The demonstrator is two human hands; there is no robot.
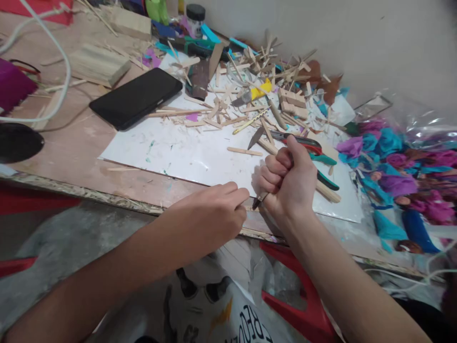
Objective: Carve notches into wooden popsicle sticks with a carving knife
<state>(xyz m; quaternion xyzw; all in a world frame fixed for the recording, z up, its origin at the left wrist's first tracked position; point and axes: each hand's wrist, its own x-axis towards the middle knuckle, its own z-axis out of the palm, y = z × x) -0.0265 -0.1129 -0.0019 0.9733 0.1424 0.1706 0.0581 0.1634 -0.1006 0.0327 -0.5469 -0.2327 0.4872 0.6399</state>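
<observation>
Right hand [289,183]: closed into a fist around the handle of a small knife [260,200], whose dark blade emerged from the underside of the fist and pointed down at the near edge of the white sheet [178,147]. Left hand [214,214]: fingertips drawn together just beside the blade tip, at the same near edge of the sheet; whatever lay between them was too small to make out.

On the sheet, just beyond the right hand, lay a single flat stick [244,151] and red-and-green-handled cutters [300,140], the latter partly hidden behind the knuckles. A heap of cut wooden sticks [257,81] covered the far part of the sheet. A black phone [135,97] rested face down across the sheet's far left corner. A wooden block [98,64] lay well to the left of the sheet, with a white cable [60,71] curving farther left of it. A black-lidded jar [195,16] stood beyond the sheet's far edge, near the wall. Purple and blue paper flowers [385,152] in clear wrapping lay off the sheet's right edge. The sheet itself lay on a plywood table [71,147].
</observation>
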